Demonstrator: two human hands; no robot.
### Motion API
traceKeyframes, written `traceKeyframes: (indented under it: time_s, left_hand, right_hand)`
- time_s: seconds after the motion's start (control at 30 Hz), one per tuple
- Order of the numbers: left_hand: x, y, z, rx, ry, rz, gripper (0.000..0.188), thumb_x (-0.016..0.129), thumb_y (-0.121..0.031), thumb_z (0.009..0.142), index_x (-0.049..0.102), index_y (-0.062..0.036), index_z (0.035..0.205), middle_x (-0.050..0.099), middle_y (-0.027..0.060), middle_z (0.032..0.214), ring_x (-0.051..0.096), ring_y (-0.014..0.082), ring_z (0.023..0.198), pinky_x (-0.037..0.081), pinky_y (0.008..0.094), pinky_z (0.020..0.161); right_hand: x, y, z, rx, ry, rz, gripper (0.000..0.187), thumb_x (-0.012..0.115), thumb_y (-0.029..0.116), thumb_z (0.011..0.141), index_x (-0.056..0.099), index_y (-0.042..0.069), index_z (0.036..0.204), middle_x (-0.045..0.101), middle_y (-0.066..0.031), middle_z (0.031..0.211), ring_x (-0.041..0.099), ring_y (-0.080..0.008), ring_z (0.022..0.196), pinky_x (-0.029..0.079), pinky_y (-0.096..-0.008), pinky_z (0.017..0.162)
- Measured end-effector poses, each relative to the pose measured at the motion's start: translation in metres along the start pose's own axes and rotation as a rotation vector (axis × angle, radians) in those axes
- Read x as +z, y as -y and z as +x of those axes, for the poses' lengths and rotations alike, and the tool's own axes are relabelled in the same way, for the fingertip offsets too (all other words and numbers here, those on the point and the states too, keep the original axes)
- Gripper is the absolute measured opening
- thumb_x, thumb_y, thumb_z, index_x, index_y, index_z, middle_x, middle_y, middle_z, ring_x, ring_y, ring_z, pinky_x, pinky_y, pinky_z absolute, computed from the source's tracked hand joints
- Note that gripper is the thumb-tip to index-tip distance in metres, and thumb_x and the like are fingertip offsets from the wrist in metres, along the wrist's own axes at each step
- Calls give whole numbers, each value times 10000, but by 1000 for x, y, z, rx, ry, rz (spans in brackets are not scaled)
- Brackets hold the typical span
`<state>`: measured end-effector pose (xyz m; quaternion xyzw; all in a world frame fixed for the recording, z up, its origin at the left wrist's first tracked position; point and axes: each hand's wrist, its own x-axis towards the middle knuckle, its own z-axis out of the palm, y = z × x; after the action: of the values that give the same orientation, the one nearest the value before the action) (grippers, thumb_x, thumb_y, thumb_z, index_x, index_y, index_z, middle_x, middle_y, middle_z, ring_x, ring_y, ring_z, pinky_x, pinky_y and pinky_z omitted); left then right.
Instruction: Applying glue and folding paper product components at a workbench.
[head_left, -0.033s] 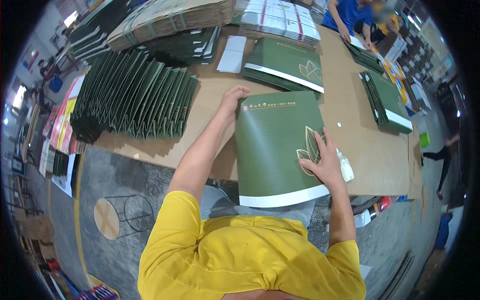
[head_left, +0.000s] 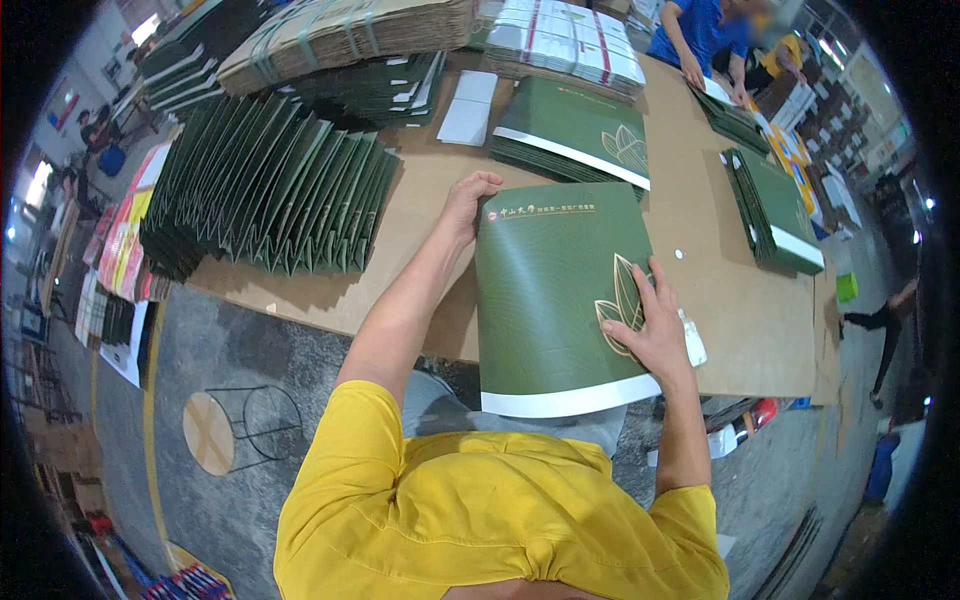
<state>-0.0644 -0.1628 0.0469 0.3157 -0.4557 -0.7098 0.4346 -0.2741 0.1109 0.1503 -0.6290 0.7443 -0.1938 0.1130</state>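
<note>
A flat green paper bag (head_left: 550, 290) with a gold leaf outline and a white strip along its near edge is before me, tilted, reaching past the table's front edge over my lap. My left hand (head_left: 468, 205) is closed on its upper left edge, fingertips curled at the corner. My right hand (head_left: 650, 330) lies on the lower right of its face over the leaf drawing, thumb and fingers spread. Partly hidden beside that hand is a white item (head_left: 693, 340), its kind unclear. Just beyond the bag lies a stack of like green bags (head_left: 575, 125).
A row of pleated green bags (head_left: 270, 190) stands at left on the brown table (head_left: 740, 340). Bundled stacks (head_left: 565, 40) and white card (head_left: 467, 108) lie at the back. More bags (head_left: 770, 205) are at right, near a co-worker in blue (head_left: 690, 40). A stool (head_left: 210, 432) stands at left.
Both hands keep the same places on the bag. The whole view has shifted very slightly.
</note>
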Motion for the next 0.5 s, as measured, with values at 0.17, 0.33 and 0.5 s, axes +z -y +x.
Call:
traceKeyframes:
  time_s: [0.17,0.33,0.5]
  left_hand:
    - [-19,18,0,14,-83,-341,119,594,-120,777,608,-78,887,573,12,805,539,112,740,470,259,656]
    - [-70,60,7,211,-55,219,144,583,-247,833,623,-111,862,603,8,837,572,129,768,484,313,603]
    - [-52,24,-25,113,-130,1053,283,570,-322,861,612,-44,893,641,133,786,562,290,1033,454,403,835]
  right_hand:
    - [15,48,-1,-53,-13,-202,838,702,439,744,365,-16,1362,252,-268,1442,257,-453,1301,276,-501,1058]
    - [56,70,-8,-40,24,-268,838,710,420,738,369,-37,1351,229,-265,1456,235,-479,1307,265,-509,1064]
    - [69,44,-4,-1,71,-266,829,695,409,745,349,-2,1376,203,-219,1487,225,-481,1314,253,-536,1061]
